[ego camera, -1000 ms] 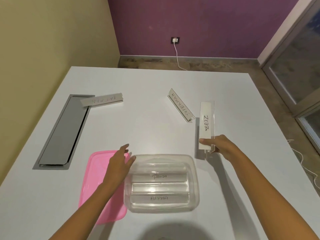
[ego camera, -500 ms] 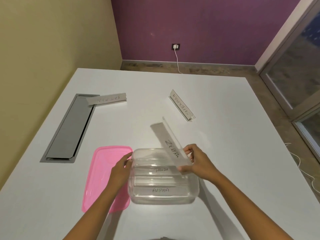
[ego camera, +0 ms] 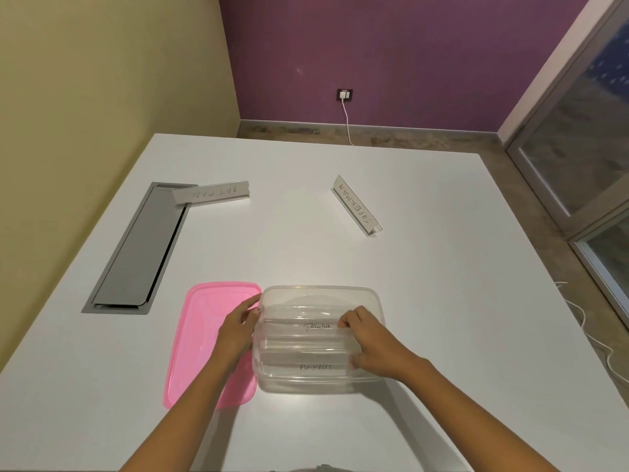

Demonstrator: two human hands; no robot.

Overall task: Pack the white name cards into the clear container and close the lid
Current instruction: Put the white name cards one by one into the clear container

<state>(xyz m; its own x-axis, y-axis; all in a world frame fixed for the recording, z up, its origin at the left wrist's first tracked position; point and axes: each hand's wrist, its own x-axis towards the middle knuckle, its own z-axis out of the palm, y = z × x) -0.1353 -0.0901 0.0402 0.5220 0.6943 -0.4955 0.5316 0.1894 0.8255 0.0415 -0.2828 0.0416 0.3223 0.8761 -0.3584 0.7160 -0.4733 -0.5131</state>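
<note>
Here the right hand (ego camera: 369, 338) pinches a white name card into the clear plastic container (ego camera: 320, 383), the left hand (ego camera: 238, 327) loosely open against its wall; a crooked card could block the lid.

Open tabletop (ego camera: 306, 253) separates the container (ego camera: 320, 292) from SUPERMAN card (ego camera: 355, 206) and BATMAN card (ego camera: 212, 193).

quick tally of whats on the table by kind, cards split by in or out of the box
Name cards loose on the table: 2, BATMAN card and SUPERMAN card
Name cards legible in the clear container: 2, PANDA card and ALPHA card
Clear containers: 1
Pink lids: 1
Total: 6
</note>
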